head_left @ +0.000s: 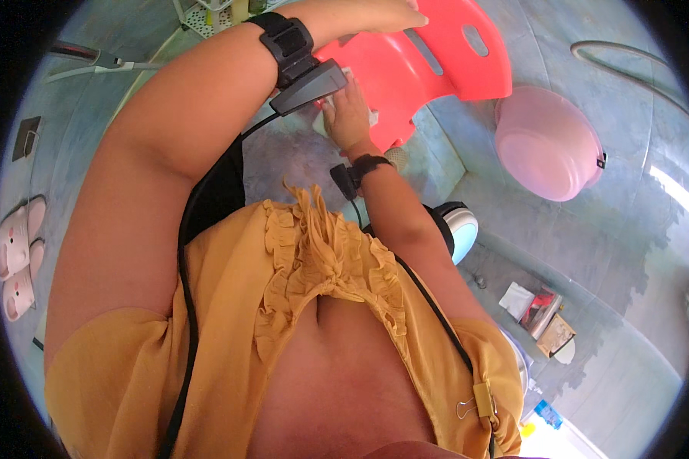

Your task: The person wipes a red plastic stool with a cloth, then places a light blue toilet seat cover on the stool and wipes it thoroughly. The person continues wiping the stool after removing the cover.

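A red plastic chair (478, 73) with cut-out slots is tilted in front of me at the top of the view. My left hand (394, 14) reaches over to its upper edge and grips it, partly cut off by the picture's rim. Lower down, my right hand (347, 116) presses a white cloth (321, 122) against the near side of the chair. Its fingers lie over the cloth and hide most of it. Dark straps with small devices sit on both my forearms.
A pink basin (547, 145) leans by the wall on the right. Several small packages (542, 312) lie beyond my right elbow. Pale pink slippers (19, 256) are at the far left, and a perforated rack (199, 19) stands at the top left. A hose (628, 50) curves at the upper right.
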Available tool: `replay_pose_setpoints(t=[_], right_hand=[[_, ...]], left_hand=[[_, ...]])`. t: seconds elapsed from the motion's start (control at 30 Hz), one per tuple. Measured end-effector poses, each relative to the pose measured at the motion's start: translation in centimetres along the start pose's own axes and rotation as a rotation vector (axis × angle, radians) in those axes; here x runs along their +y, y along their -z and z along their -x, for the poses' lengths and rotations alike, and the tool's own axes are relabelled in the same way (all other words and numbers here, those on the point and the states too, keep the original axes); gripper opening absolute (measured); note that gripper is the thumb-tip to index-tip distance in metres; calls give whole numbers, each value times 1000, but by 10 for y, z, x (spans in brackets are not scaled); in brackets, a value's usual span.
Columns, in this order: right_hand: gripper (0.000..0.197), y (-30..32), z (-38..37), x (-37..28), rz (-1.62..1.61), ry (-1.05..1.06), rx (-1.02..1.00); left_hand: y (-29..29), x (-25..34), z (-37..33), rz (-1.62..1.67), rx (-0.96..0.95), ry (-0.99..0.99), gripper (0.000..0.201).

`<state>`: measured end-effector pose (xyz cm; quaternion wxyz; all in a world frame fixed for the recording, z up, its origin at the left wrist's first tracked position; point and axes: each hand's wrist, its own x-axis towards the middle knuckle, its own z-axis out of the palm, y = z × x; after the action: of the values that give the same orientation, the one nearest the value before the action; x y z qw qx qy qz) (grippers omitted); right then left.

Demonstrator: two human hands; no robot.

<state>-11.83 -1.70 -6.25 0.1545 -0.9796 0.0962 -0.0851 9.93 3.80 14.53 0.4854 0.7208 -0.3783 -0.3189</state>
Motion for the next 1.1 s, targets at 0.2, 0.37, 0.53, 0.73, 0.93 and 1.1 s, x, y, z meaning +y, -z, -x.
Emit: replay_pose_setpoints(t=[0.2,0.37,0.53,0.73,0.93,1.1], right_hand=[[67,17,40,38,-30,-239,133],[60,10,15,86,268,-451,174],[66,7,-32,88,262,-783,202],[71,-3,-94,73,127,-713,147],[74,-26,-116,47,127,-329,178],[73,-24,-83,11,15,-96,150]], left_hand=[[-2,2,4,-81,30,-69,38],[11,2,1,-38,-39,-55,38],[24,6,7,-34,-20,-18,38],[18,-13,-12,-112,209,-215,37],[9,-11,-34,-227,56,-213,43],[3,-12,-22,-91,66,-144,37]])
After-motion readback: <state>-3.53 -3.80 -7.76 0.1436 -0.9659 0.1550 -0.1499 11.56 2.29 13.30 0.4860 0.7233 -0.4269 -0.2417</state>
